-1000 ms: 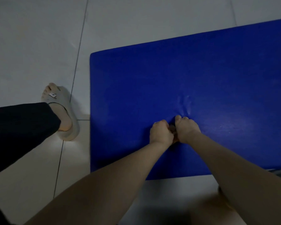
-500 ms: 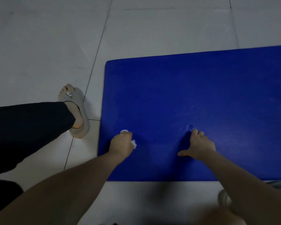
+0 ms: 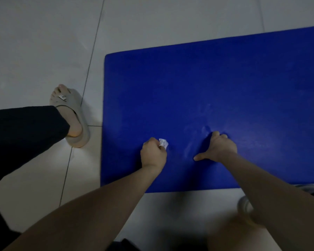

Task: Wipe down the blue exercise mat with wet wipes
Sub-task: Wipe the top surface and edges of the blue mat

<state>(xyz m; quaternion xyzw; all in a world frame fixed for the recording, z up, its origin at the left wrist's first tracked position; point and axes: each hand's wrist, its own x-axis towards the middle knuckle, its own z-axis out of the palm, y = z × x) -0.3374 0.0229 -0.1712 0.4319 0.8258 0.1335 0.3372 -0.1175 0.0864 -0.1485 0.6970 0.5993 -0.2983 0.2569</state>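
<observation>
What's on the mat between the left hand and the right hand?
Head view: only bare blue mat, faintly streaked, between the left hand gripping the wipe and the right hand.

Pale tiled floor in dim light.
A dark grout line is running from 12 toward 7 o'clock; another line is showing at 1 o'clock.

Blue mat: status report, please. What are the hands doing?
Left hand grips crumpled wipe on mat. Right hand braced on mat, holding nothing. Slipper beside mat's edge, not touching.
</observation>
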